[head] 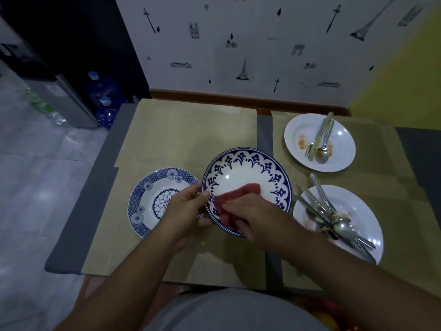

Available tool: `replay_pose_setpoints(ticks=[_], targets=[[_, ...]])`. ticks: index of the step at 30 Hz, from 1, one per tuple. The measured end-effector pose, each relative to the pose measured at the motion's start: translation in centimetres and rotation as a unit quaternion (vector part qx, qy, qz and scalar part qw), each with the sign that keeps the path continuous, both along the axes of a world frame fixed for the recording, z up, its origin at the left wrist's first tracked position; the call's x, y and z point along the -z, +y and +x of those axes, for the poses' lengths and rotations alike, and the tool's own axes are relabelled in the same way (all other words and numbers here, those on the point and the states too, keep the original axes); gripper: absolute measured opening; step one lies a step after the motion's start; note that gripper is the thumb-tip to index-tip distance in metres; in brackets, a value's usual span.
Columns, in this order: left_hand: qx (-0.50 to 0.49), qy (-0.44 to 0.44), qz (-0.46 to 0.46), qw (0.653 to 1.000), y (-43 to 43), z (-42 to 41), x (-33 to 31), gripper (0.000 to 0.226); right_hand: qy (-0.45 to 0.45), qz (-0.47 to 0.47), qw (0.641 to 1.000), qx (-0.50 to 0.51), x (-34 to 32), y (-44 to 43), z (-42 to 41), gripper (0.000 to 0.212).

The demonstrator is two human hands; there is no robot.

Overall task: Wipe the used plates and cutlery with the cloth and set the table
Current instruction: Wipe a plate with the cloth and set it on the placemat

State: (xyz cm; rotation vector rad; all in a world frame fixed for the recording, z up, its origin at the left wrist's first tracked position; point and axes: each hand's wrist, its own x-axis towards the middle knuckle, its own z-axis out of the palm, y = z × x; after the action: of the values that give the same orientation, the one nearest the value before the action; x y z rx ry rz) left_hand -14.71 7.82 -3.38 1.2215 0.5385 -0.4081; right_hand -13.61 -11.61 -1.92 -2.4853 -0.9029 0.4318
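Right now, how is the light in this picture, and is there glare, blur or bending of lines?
Head view: dim, bluish light; glare spots on the far white plate, the near white plate and the floor; the cloth and right hand look slightly blurred; the wide lens curves the edges of the table.

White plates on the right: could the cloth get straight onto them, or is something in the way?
Cutlery lies on both: a few pieces across the far white plate, a bigger pile across the near white plate. Those would likely need lifting off first.
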Motion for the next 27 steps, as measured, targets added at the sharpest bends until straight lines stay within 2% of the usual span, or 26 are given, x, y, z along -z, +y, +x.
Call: replay_pose_setpoints(ticks=[3, 6, 8, 10, 12, 16, 18, 22, 27], targets=[[0.017, -0.025, 0.013, 0.999, -0.3, -0.3, -0.2, 0.025, -0.03, 0.009, 0.999, 0.039, -0.3, 1.5, 2.1, 0.052], [0.005, -0.04, 0.031, 0.999, -0.1, -0.6, -0.4, 0.025, -0.084, -0.05, 0.986, 0.134, -0.1, 0.4, 4.9, 0.037], [-0.008, -0.037, 0.034, 0.999, 0.2, -0.6, -0.3, 0.027, -0.078, -0.059, 0.98, 0.174, 0.0, -1.4, 5.0, 0.025], [-0.017, -0.036, 0.041, 0.998, 0.1, -0.6, -0.2, 0.029, -0.053, -0.067, 0.983, 0.162, 0.1, -2.5, 3.3, 0.021], [-0.018, -0.029, 0.037, 0.999, -0.3, -0.6, 0.0, 0.028, -0.017, -0.049, 0.993, 0.11, 0.7, -2.1, 0.8, 0.018], [-0.008, -0.021, 0.026, 0.999, -1.5, -0.9, 0.4, 0.027, -0.038, -0.018, 0.999, 0.004, 1.7, 0.1, -0.7, 0.04], [-0.005, -0.026, 0.013, 1.0, -1.8, -1.0, 0.3, 0.027, -0.075, 0.004, 0.997, 0.021, 1.5, 0.4, 1.1, 0.045], [-0.016, -0.023, -0.02, 0.999, -2.5, -1.0, -0.4, 0.027, -0.113, 0.003, 0.989, 0.1, 0.0, -1.6, 4.4, 0.038], [-0.058, -0.002, -0.017, 0.998, -3.6, -0.9, -0.7, 0.026, -0.056, -0.029, 0.995, 0.071, 0.7, -4.6, 3.2, 0.044]])
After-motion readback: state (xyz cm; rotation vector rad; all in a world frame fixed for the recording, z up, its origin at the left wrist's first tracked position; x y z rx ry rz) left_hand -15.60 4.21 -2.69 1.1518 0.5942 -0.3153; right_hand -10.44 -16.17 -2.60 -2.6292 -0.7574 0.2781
